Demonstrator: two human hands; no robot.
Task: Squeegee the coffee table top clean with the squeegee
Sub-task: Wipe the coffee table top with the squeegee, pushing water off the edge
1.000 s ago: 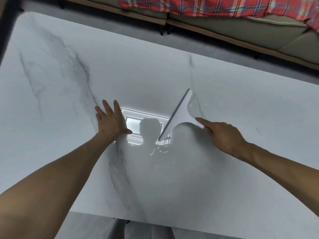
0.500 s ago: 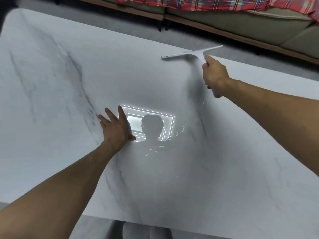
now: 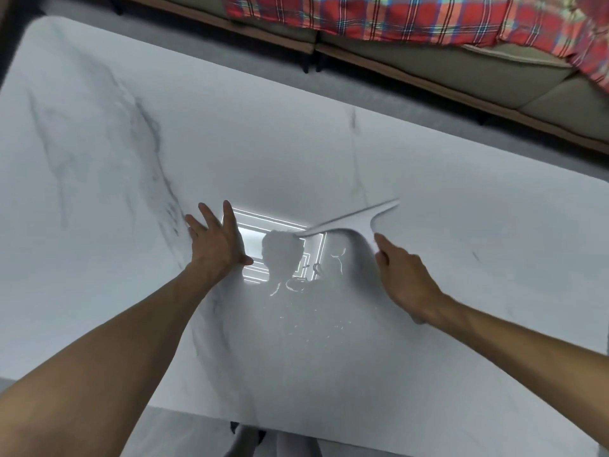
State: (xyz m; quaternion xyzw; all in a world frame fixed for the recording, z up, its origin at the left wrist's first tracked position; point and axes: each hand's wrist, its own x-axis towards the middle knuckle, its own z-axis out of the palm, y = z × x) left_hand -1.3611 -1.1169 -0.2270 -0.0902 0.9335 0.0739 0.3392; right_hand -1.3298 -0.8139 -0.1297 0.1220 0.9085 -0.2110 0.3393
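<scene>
The white squeegee (image 3: 354, 221) is gripped by the right hand (image 3: 407, 280) on the marble coffee table top (image 3: 99, 159); the left hand (image 3: 217, 242) is pressed flat (fingers spread).

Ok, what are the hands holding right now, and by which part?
The right hand grips the squeegee by its handle. The left hand holds nothing; it rests flat on the coffee table top.

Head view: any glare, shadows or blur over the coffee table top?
Head view: a rectangular light reflection glares on the table top beside the left hand, a head-shaped shadow cuts into it, the squeegee in the right hand is motion-blurred, and wet streaks glint.
</scene>
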